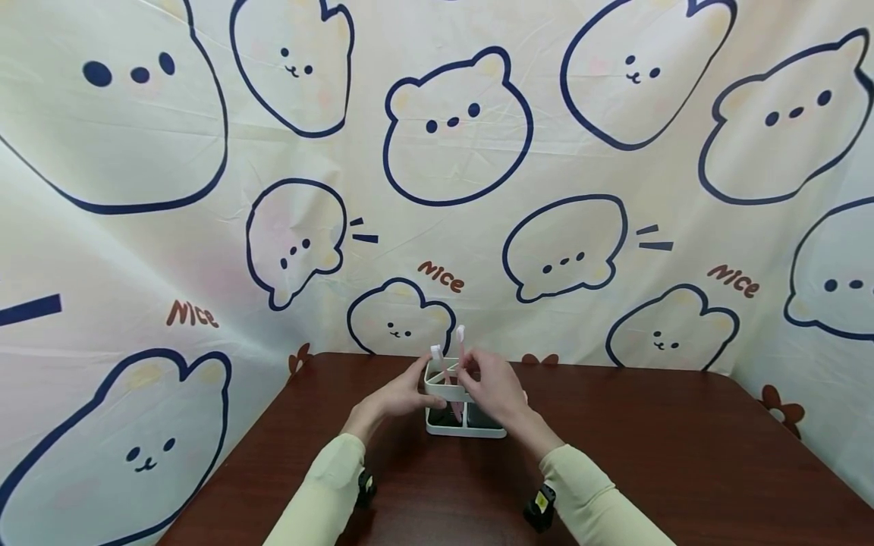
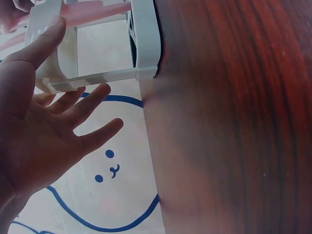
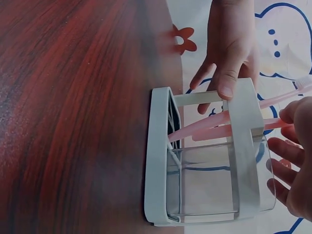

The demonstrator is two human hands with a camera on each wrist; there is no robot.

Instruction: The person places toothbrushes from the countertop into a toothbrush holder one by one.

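Observation:
A white toothbrush holder (image 1: 466,433) stands upright on the table, with two pink toothbrushes in it. My left hand (image 1: 404,393) grips its upper frame from the left side, the thumb on the front and the other fingers behind, as the left wrist view shows. With thumb and forefinger, my right hand (image 1: 495,385) pinches one toothbrush (image 3: 212,132) near the top; its handle passes down through the upper frame. The other toothbrush (image 3: 200,126) leans in the left slot, its head showing above the rim. A clear cup (image 3: 204,195) sits in the holder's right side.
The dark reddish wooden table (image 1: 655,455) extends on both sides of the holder. Right behind its far edge hangs a pale cloth (image 1: 573,318) printed with blue-outlined bears. Small dark devices are strapped at both wrists.

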